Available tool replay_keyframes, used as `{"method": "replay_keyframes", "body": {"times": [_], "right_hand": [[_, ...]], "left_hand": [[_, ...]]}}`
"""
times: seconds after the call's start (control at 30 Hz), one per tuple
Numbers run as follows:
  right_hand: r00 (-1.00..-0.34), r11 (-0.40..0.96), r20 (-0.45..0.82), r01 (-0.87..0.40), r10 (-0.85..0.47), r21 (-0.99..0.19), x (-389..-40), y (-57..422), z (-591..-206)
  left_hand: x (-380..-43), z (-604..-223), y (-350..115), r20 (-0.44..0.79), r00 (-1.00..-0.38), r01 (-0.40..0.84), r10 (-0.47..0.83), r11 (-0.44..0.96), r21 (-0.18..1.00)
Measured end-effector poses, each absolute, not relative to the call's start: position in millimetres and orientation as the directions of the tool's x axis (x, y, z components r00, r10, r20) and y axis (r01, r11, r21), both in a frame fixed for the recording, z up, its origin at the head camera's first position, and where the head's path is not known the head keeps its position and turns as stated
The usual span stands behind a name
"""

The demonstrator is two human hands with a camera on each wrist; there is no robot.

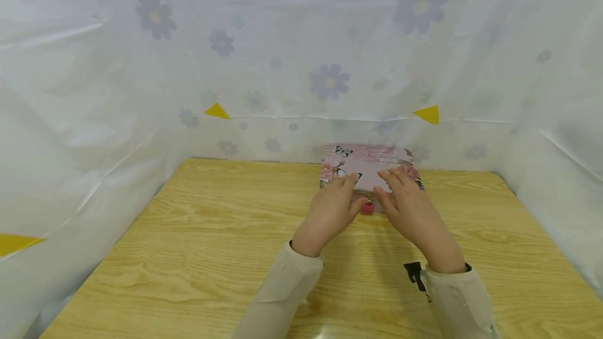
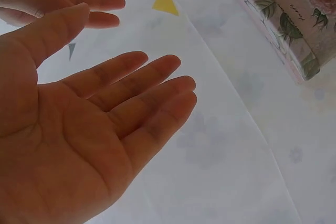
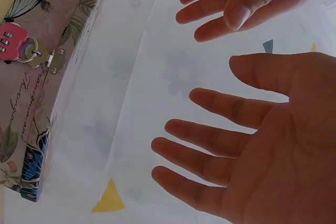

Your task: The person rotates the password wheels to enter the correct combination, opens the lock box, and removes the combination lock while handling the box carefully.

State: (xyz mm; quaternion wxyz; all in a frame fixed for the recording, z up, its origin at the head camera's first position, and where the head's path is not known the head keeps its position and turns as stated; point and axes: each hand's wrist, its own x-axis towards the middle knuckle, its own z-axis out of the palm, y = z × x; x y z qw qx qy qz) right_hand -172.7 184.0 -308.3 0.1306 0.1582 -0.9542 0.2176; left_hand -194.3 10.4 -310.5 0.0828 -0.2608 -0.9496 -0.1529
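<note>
Two hands, released, show on my head view: the left hand [image 1: 331,209] and right hand [image 1: 414,214] reach toward a rose-and-butterfly-print box [image 1: 369,160] near 1 o'clock on the counter [image 1: 212,224]. My left-wrist view sets the box at 2 o'clock, not touching the straight fingers. In my right-wrist view, a pink combination padlock [image 3: 10,42] at 10 o'clock presumably secures the metal hasp [image 3: 57,61].

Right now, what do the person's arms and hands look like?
The left sleeve and right sleeve are long and pale cream. Dark edging peeks out at both cuffs, and a small black piece shows beside the right one. The left hand and right hand wear no gloves.
</note>
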Motion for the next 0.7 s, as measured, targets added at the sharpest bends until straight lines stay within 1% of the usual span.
{"method": "replay_keyframes", "body": {"times": [0.2,0.4,0.7], "right_hand": [[-0.926,0.853,0.287,-0.347,-0.246,-0.389,-176,184,-312],[-0.922,0.854,0.29,-0.358,-0.257,-0.378,-177,186,-314],[-0.915,0.853,0.304,-0.37,-0.266,-0.369,-179,187,-314]], "left_hand": [[-198,-315,14,0.23,-0.846,0.526,0.48,0.82,0.226],[-199,-319,16,0.244,-0.844,0.527,0.478,0.822,0.213],[-206,-326,21,0.21,-0.853,0.522,0.478,0.802,0.292]]}}
